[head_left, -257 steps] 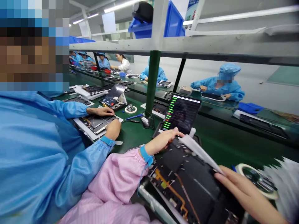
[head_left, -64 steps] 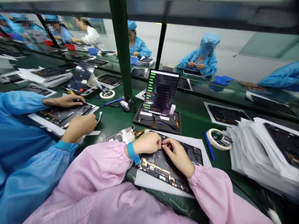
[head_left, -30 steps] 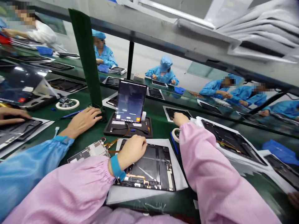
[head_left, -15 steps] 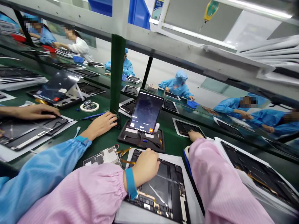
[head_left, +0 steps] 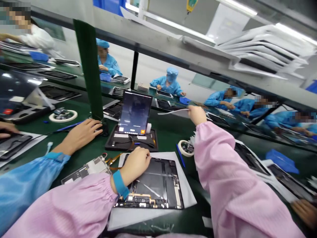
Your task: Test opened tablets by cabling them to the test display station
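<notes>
My left hand (head_left: 136, 164), with a blue band at the wrist, is closed over the upper left part of an opened tablet housing (head_left: 158, 180). Its fingertips are hidden, so what they pinch cannot be made out. The housing lies on a white sheet (head_left: 187, 191), its circuit parts and flat cables exposed. Farther forward, my right hand (head_left: 197, 115) grips a thin white sheet (head_left: 174, 112) raised off the bench and seen nearly edge-on. Whether a tablet housing lies on that sheet, I cannot tell. Behind my left hand, a lit tablet screen (head_left: 135, 112) leans on a black housing (head_left: 116, 144).
A co-worker's hand (head_left: 83, 135) in a blue sleeve rests at left, near a circuit board (head_left: 90, 168) with ribbon cables. A tape roll (head_left: 182, 147) and a blue pen (head_left: 180, 155) lie right of the housing. A green post (head_left: 88, 66) and overhead shelf (head_left: 158, 36) stand ahead.
My right hand has lifted a white sheet up from the bench, uncovering the tape roll and pen. The view has swung right. My left hand stays on the tablet housing.
</notes>
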The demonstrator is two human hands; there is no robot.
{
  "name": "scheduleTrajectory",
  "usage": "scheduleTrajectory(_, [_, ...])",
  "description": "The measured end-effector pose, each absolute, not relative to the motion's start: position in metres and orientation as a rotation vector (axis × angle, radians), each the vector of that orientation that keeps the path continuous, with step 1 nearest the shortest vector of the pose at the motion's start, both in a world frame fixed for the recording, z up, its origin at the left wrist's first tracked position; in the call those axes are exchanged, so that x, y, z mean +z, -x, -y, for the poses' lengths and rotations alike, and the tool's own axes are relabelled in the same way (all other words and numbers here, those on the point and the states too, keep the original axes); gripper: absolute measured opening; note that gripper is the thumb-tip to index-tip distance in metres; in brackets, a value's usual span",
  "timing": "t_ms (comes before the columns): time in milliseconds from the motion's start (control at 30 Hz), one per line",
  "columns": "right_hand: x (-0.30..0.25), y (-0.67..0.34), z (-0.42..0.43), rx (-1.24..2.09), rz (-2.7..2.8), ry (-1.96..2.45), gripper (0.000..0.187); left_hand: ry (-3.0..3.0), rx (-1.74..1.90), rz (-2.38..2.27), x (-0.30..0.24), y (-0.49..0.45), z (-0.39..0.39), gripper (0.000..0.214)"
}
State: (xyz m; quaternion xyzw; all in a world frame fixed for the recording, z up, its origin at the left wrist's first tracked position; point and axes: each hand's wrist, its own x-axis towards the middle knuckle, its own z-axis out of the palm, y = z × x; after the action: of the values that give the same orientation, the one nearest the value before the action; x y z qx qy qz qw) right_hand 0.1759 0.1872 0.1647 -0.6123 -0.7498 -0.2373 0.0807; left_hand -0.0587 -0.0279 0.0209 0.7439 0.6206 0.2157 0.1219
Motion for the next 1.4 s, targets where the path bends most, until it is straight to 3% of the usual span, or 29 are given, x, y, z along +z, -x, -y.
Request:
scheduleTrajectory(200, [0.216, -0.268, -0.097, -1.015, 2.048, 1.524, 0.032, -2.177, 0.674, -1.79, 0.024, 0.06, 0.028, 0.024])
scheduleTrajectory(467, [0.129, -0.386, -0.025, -1.104, 1.853, 1.718, 0.033, -2.221, 0.501, -1.754, 0.039, 0.043, 0.03, 0.026])
scheduleTrajectory(567, [0.107, -0.384, -0.002, -1.074, 1.887, 1.748, 0.032, -2.303, 0.301, -1.745, 0.045, 0.019, 0.029, 0.026])
scheduleTrajectory(667, [0.092, -0.348, 0.029, -1.037, 1.852, 1.608, 0.048, -2.409, 0.247, -1.765, 0.037, -0.003, 0.019, 0.024])
scheduleTrajectory(700, [0.084, -0.332, 0.039, -0.96, 1.887, 1.541, 0.046, -2.441, 0.259, -1.774, 0.032, -0.008, 0.015, 0.024])
scheduleTrajectory(800, [0.052, -0.288, 0.057, -0.423, 2.341, 1.418, 0.017, -2.52, 0.29, -1.777, 0.013, -0.016, 0.003, 0.024])
scheduleTrajectory(1000, [0.013, -0.276, 0.051, 0.014, 2.541, 1.531, 0.014, -2.652, 0.264, -1.695, -0.004, -0.013, -0.006, 0.025])
scheduleTrajectory(1200, [0.036, -0.283, 0.066, 0.952, 2.099, 1.418, 0.023, -2.743, 0.291, -1.62, 0.003, -0.017, -0.002, 0.026])
scheduleTrajectory(1267, [0.033, -0.277, 0.07, 1.068, 2.072, 1.324, 0.024, -2.717, 0.325, -1.59, 0.005, -0.02, 0.001, 0.027])
scheduleTrajectory(1400, [0.02, -0.266, 0.07, 0.973, 2.24, 1.176, 0.022, -2.509, 0.296, -1.55, 0.004, -0.023, 0.005, 0.029])
